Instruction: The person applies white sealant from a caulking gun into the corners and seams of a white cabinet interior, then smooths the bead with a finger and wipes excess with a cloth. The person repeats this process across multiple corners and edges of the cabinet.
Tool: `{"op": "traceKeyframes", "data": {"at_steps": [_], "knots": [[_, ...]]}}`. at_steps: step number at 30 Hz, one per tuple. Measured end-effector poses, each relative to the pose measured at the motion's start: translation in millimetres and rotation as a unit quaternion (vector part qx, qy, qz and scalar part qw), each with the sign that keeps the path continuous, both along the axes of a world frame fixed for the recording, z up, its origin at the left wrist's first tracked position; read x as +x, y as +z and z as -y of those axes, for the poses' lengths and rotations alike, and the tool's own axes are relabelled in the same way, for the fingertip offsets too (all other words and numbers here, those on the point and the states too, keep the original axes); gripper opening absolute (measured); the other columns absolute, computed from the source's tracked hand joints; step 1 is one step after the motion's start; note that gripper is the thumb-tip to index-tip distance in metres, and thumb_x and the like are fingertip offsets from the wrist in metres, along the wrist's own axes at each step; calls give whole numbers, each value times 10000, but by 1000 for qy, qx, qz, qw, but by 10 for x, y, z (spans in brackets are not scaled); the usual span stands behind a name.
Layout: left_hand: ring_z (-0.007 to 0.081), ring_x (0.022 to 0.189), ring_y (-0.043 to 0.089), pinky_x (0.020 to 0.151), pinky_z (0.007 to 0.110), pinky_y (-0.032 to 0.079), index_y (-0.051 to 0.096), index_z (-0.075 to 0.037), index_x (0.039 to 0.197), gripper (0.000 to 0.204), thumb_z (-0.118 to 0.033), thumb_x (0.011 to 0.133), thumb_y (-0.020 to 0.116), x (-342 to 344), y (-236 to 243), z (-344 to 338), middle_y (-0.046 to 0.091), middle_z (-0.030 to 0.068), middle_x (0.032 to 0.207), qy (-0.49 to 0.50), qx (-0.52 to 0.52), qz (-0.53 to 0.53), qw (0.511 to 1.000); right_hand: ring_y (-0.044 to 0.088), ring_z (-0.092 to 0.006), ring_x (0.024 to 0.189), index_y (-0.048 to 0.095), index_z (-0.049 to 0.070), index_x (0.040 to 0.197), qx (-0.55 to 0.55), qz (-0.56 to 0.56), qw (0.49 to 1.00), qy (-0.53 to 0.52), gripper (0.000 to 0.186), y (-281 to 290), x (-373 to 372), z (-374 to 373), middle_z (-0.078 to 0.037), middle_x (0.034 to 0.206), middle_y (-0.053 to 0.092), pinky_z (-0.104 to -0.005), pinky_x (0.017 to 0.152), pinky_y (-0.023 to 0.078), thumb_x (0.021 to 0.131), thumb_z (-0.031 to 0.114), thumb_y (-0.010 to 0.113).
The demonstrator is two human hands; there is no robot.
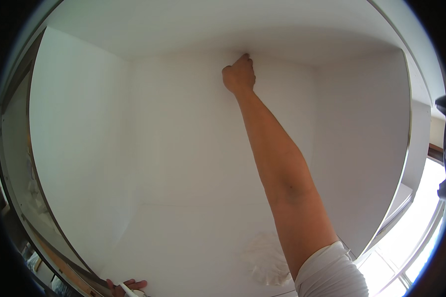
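My right arm reaches up inside a white cabinet, with my right hand closed at the seam between the back panel and the top panel. Whatever its fingers may hold is hidden. Low at the left, partly cut off by the frame's lower edge, my left hand is by the cabinet's front edge, holding a slim white object I cannot identify. A crumpled cream cloth lies on the cabinet floor, partly behind my right forearm.
White side panels flank me left and right. An open cabinet frame curves along the left rim. A bright window is at the lower right, and a dark object juts in at the right edge.
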State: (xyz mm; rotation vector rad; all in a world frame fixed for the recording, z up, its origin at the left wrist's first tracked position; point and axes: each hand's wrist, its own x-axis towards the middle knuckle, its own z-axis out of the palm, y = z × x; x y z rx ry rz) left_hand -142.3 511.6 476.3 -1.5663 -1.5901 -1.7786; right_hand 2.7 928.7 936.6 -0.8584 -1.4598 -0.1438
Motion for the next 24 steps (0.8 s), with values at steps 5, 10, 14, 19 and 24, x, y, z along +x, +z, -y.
{"op": "traceKeyframes", "data": {"at_steps": [5, 10, 14, 19, 24], "knots": [[276, 1153, 628, 1023, 426, 492, 294, -42, 1563, 895, -119, 851, 831, 26, 60, 17, 642, 177, 1281, 15, -11, -7, 1000, 639, -332, 1191, 211, -154, 1567, 10, 16, 1000, -6, 826, -8, -193, 32, -253, 1479, 488, -504, 973, 492, 888, 118, 594], [251, 1154, 620, 1066, 407, 455, 367, -14, 1495, 800, -12, 810, 781, 74, 128, 69, 671, 157, 1245, 40, -72, 4, 997, 645, -310, 1161, 206, -158, 1568, 20, 48, 999, -16, 837, 2, -363, 77, -229, 1441, 522, -504, 953, 487, 873, 107, 589], [235, 1159, 617, 1063, 397, 459, 406, -8, 1465, 762, -20, 804, 785, 114, 146, 56, 671, 152, 1251, 37, -55, 20, 998, 646, -294, 1138, 223, -124, 1584, 15, 108, 994, -15, 846, 30, -425, 69, -196, 1421, 547, -517, 944, 478, 847, 83, 582], [231, 1141, 625, 1107, 417, 424, 427, -9, 1465, 749, -118, 837, 820, 208, 143, 20, 677, 148, 1238, -25, -1, 142, 990, 632, -285, 1059, 399, -20, 1563, 95, 146, 979, 107, 737, -14, -206, -117, -123, 1220, 607, -443, 949, 494, 856, 60, 591], [250, 1124, 642, 1207, 480, 314, 419, -9, 1495, 784, -214, 862, 833, 162, 167, 46, 703, 143, 1204, 22, -2, 10, 1000, 627, -246, 977, 472, -29, 1527, 134, -15, 980, 144, 658, -139, 389, -339, -119, 1127, 624, -347, 860, 530, 883, 54, 582]]}}
